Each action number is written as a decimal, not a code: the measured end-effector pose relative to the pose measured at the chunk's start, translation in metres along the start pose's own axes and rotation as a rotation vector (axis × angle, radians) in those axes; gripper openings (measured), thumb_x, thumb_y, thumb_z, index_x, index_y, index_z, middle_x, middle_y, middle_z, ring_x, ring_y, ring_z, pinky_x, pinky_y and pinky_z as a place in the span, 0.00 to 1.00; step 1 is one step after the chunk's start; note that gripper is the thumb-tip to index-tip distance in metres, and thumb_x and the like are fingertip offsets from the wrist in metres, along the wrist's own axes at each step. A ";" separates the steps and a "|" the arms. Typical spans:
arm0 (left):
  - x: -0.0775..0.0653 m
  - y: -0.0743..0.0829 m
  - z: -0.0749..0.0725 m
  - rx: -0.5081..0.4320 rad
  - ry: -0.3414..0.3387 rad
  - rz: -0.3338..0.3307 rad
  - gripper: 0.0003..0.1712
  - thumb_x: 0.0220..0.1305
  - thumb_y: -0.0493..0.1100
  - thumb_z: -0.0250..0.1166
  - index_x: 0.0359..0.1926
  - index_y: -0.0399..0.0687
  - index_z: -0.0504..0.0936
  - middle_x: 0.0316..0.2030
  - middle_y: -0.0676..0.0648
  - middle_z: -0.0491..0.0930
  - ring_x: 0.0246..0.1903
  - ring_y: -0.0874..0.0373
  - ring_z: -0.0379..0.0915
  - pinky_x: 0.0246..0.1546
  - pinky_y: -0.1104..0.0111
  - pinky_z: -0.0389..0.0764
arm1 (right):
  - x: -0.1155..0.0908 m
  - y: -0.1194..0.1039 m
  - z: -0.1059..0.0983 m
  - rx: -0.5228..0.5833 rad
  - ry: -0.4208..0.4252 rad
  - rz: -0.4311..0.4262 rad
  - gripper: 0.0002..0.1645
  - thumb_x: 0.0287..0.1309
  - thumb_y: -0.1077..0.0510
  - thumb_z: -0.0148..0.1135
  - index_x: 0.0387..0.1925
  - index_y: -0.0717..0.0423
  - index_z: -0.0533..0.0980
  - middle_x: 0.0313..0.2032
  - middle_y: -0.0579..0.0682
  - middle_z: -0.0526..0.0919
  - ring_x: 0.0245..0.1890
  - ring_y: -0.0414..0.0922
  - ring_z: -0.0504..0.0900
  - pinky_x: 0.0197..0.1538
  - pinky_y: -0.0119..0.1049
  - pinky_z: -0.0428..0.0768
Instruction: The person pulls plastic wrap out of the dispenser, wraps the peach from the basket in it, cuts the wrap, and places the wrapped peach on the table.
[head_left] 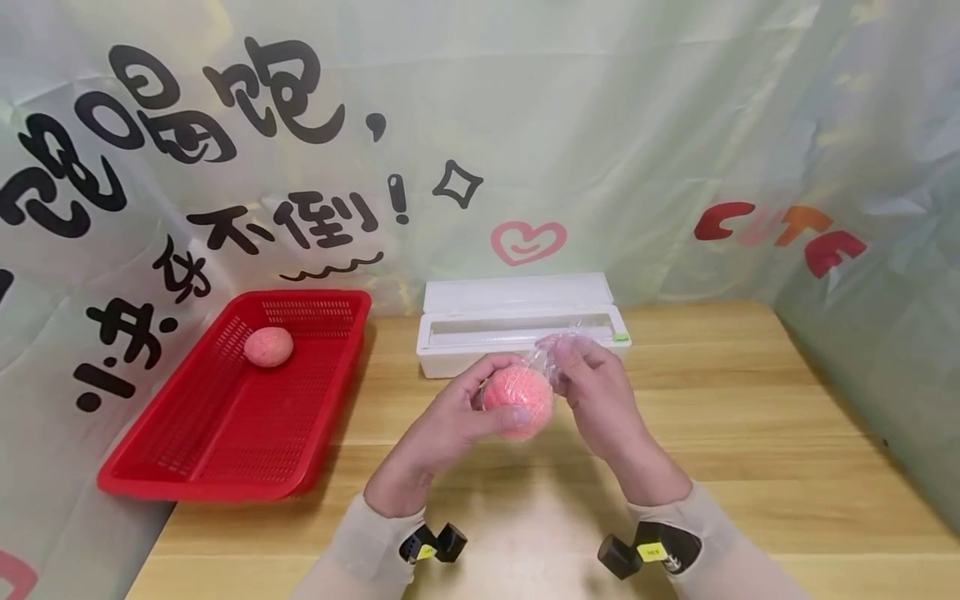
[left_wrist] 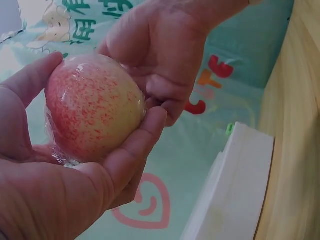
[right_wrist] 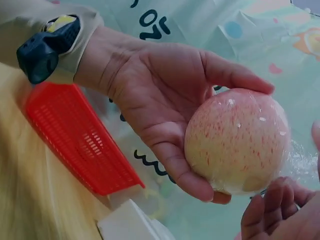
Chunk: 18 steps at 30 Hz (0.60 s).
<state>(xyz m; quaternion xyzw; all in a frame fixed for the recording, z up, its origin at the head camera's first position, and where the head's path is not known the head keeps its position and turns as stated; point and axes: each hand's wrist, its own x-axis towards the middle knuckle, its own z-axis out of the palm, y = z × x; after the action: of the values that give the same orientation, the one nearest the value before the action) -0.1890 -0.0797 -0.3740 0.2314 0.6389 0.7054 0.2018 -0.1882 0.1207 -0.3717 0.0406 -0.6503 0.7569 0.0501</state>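
Observation:
A pink peach (head_left: 528, 385) wrapped in clear cling film is held above the table in front of the white box. My left hand (head_left: 446, 421) grips it, thumb across the near side and fingers round the back. In the left wrist view the peach (left_wrist: 95, 107) shows red speckles on pale yellow, with film tight and shiny over it. My right hand (head_left: 600, 396) pinches the bunched film (head_left: 545, 354) at the fruit's upper right. In the right wrist view, my right hand (right_wrist: 290, 212) is partly cut off at the lower right, with crumpled film above its fingers.
Behind the hands stands a long white cling film box (head_left: 465, 365), its lid (head_left: 517, 292) raised and a green piece (head_left: 621, 337) at its right end. A red plastic basket (head_left: 255, 433) at the left holds another pink peach (head_left: 268, 346). A printed cloth hangs behind the wooden table (head_left: 720, 417).

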 end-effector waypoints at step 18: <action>0.002 -0.002 -0.001 -0.139 -0.019 -0.041 0.45 0.64 0.40 0.76 0.77 0.47 0.63 0.69 0.43 0.69 0.62 0.53 0.73 0.60 0.66 0.81 | -0.008 0.007 0.010 -0.196 0.269 -0.248 0.15 0.71 0.61 0.67 0.31 0.70 0.83 0.20 0.39 0.78 0.23 0.36 0.74 0.28 0.28 0.76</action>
<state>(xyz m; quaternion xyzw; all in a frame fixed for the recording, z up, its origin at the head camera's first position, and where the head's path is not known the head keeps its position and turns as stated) -0.1912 -0.0795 -0.3764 0.2106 0.5908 0.7416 0.2379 -0.1816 0.1100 -0.3782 0.0140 -0.6984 0.6766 0.2330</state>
